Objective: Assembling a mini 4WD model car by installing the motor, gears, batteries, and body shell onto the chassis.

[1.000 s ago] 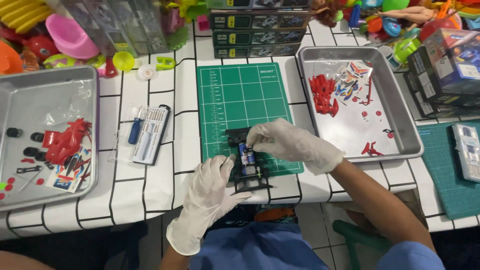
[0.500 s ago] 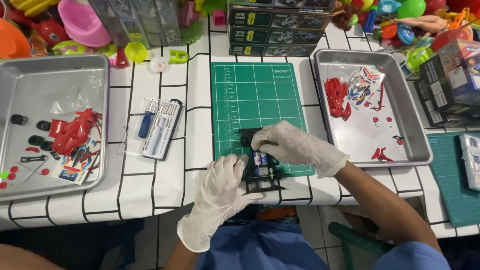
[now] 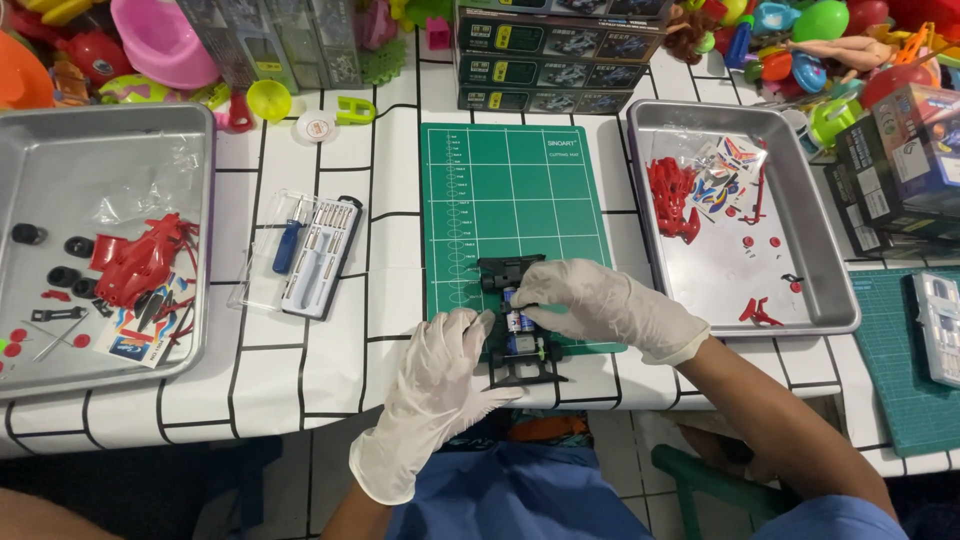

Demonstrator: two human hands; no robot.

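Note:
A black toy car chassis (image 3: 520, 335) with batteries in it lies on the near edge of a green cutting mat (image 3: 515, 200). My left hand (image 3: 440, 375), in a white glove, rests against the chassis's left side and steadies it. My right hand (image 3: 590, 300), also gloved, lies over the chassis's middle, its fingertips pressing on the battery area. Both hands touch the chassis, and my right hand hides part of it.
A metal tray (image 3: 60, 140) at left holds a red car body (image 3: 140, 262), black wheels and stickers. A right-hand tray (image 3: 810, 300) holds red parts and stickers. A screwdriver set (image 3: 310, 255) lies left of the mat. Boxes (image 3: 550, 50) and toys line the back.
The camera view has shifted a little, so everything sits lower and further right in frame. My hands stay on the chassis with only small finger movements.

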